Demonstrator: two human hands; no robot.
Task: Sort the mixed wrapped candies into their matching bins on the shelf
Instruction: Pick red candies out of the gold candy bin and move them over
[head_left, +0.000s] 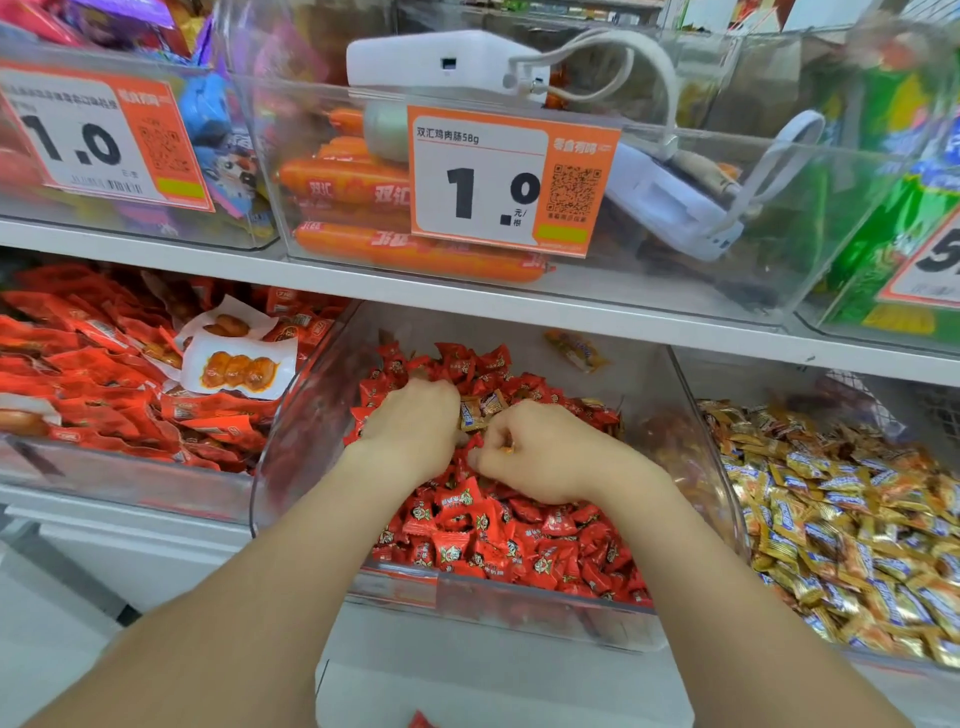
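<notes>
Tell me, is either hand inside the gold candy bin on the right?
No, the left hand and right hand are both on the red candies in the middle bin.

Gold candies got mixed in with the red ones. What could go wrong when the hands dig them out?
Digging with the left hand and right hand might bury the gold candies under red candies. Red ones could also spill over the clear bin's low front rim, or get carried along into the gold pile next door.

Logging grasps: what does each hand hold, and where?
Right hand pinches a small orange piece, mostly hidden, part unclear. Left hand, curled among red candies: cannot tell.
</notes>
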